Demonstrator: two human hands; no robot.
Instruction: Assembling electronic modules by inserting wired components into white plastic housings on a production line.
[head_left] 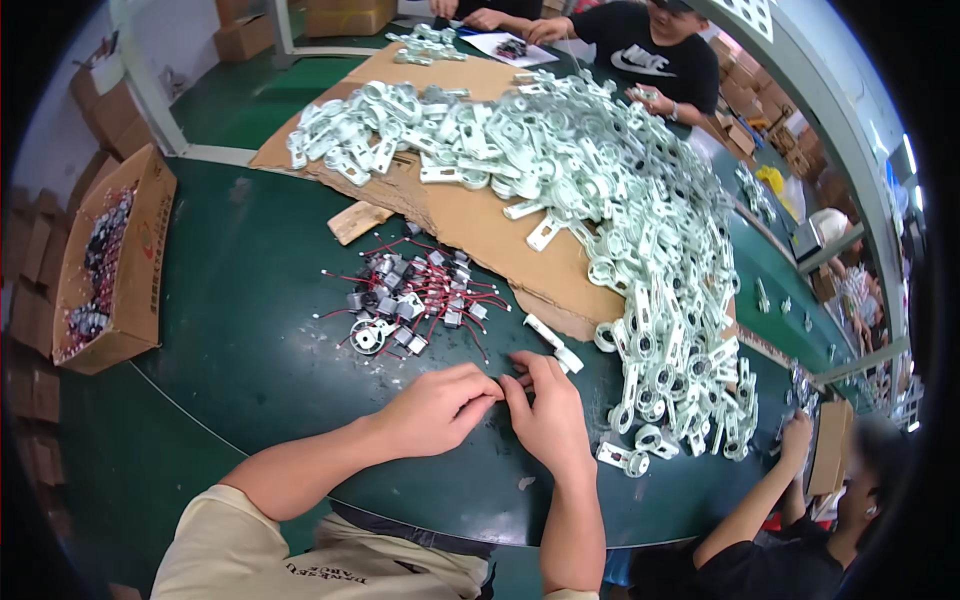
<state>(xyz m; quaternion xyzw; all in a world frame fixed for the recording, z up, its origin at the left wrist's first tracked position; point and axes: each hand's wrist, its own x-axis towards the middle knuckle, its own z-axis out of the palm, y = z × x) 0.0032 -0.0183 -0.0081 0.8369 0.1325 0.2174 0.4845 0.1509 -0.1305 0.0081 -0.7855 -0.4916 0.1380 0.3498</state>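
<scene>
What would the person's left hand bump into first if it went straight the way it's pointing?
Most likely the right hand: the left hand points rightward, toward it, their fingertips close together. A small dark thing seems to sit between them, but depth there is unclear.

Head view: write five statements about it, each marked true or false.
1. The left hand and right hand are close together. True.
2. The heap of white parts lies partly on a cardboard sheet. True.
3. The red-wired components lie on the green tabletop. True.
4. The left hand rests on the heap. False: it is over the tabletop.
5. The red-wired components outnumber the white parts. False: the white parts are far more numerous.
</scene>
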